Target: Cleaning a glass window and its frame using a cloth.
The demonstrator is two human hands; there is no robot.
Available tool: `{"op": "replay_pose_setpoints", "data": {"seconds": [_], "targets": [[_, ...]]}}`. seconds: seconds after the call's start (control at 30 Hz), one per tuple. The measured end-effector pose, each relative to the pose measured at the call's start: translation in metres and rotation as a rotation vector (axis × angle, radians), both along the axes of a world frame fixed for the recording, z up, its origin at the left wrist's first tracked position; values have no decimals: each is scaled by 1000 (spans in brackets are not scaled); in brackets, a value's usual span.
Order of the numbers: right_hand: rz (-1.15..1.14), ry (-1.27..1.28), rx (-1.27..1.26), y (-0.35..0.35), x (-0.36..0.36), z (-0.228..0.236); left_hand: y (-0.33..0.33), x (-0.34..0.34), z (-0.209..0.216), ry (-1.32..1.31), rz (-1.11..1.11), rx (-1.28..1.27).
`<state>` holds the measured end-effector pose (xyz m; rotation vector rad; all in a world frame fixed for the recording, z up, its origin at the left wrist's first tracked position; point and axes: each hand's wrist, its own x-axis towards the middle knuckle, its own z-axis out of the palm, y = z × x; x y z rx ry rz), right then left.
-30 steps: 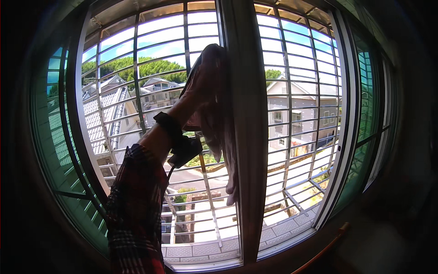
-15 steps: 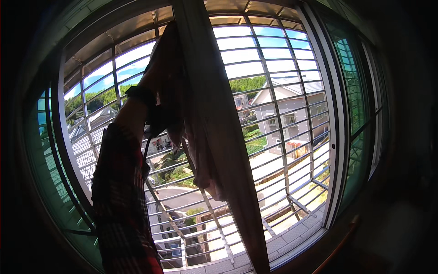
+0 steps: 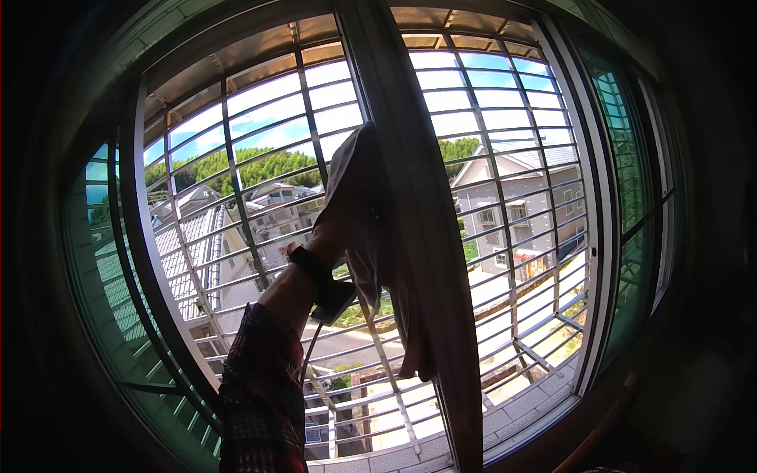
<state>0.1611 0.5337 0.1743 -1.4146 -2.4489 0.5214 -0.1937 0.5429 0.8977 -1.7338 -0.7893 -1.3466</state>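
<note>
My left hand (image 3: 351, 209) reaches up from the lower left, pressing a greyish-pink cloth (image 3: 406, 323) to the side of a dark upright window post (image 3: 418, 197). The fingers are mostly covered by the cloth and in deep shadow, but they are closed around it. Loose folds of the cloth hang down along the post, below the hand. A dark strap with a small box (image 3: 334, 301) and a thin cable sits around the wrist, above a red and black plaid sleeve (image 3: 264, 386). My right hand is out of the picture.
Beyond the post stands a metal window grille (image 3: 260, 189), with houses and trees outside. Green-tinted glass panes flank the opening at left (image 3: 150, 315) and right (image 3: 611, 158). A tiled ledge (image 3: 520, 414) runs below. Dark room surfaces surround the window.
My left hand has slid down the post with the cloth, from near its top to about mid-height. The whole view has shifted slightly, so the window appears further right.
</note>
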Motion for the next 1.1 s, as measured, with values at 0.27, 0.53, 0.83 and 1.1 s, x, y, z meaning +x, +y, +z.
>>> {"op": "replay_pose_setpoints", "data": {"seconds": [0.27, 0.53, 0.83, 1.1], "targets": [[-19, -53, -70, -23, 7, -46, 61, -11, -188, 227, -30, -197], [43, -66, -45, -25, 0, -41, 52, -23, -283, -286, -550, -1000], [38, -41, -19, -8, -3, -47, 64, -16, -347, 236, -53, -510], [13, -27, 1, -25, 4, -57, 40, 15, -330, -111, -191, -512]]}}
